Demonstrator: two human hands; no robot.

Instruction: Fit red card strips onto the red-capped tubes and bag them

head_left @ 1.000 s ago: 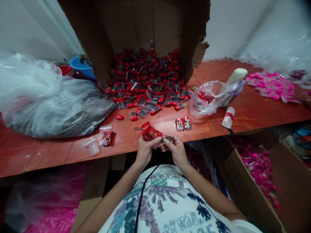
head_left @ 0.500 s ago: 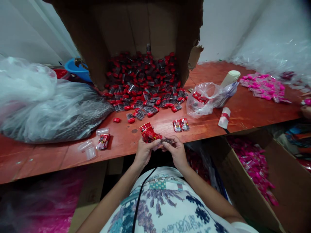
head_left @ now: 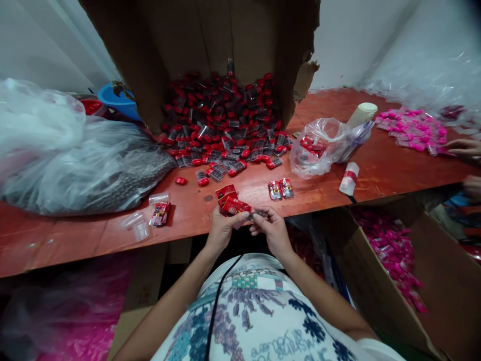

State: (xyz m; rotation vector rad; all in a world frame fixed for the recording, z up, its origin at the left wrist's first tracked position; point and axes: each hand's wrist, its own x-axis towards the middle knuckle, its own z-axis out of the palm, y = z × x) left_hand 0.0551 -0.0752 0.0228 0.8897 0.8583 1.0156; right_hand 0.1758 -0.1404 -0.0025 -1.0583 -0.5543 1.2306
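My left hand [head_left: 222,226] is closed on a red printed wrapper [head_left: 233,204], which sticks up beyond the fingers. At the wrapper's right end, my right hand [head_left: 272,228] pinches a small clear case with dark contents [head_left: 262,214], mostly covered by the fingers. Both hands meet just over the table's front edge. Two red-wrapped packs [head_left: 281,189] lie side by side to the right. To the left, a red-wrapped pack [head_left: 160,214] sits beside several empty clear tubes [head_left: 141,230]. A red cap [head_left: 180,180] lies alone farther back.
Clear cases with red caps [head_left: 221,130] spill from a cardboard box [head_left: 150,60]. A plastic sack of dark beads [head_left: 93,165] stands left. At right are a clear bag [head_left: 319,150], a white roll [head_left: 349,179], pink items [head_left: 413,129] and another person's hand [head_left: 466,147].
My hands stay together on the wrapper and case, with only slight finger shifts. The view tilts a little. Another person's hands have come into sight at the right edge.
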